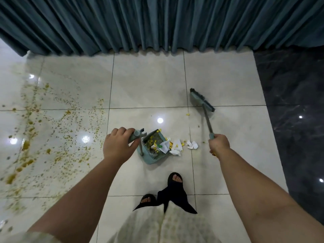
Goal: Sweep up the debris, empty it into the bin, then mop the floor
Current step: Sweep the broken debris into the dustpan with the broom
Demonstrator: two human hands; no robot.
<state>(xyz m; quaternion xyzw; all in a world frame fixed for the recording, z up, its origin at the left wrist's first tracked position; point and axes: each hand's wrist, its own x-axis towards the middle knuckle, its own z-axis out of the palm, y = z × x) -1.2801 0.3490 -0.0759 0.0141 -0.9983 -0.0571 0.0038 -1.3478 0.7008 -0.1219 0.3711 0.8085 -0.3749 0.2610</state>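
Observation:
My left hand (117,144) grips the top of the handle of a teal dustpan (152,158) that stands on the pale tile floor, its mouth facing right. Yellow bits and crumpled white paper (175,146) lie in its mouth and just outside it. A small paper ball (192,144) sits a little further right. My right hand (219,143) holds the grey handle of a teal broom (201,99), whose head is out on the floor beyond the debris. One yellow scrap (187,114) lies near the broom head.
A wide spatter of yellow-brown spots (43,130) covers the wet-looking tiles on the left. Teal curtains (157,23) hang along the far edge. A dark marble strip (294,111) runs down the right side. My sandalled feet (174,179) stand just behind the dustpan.

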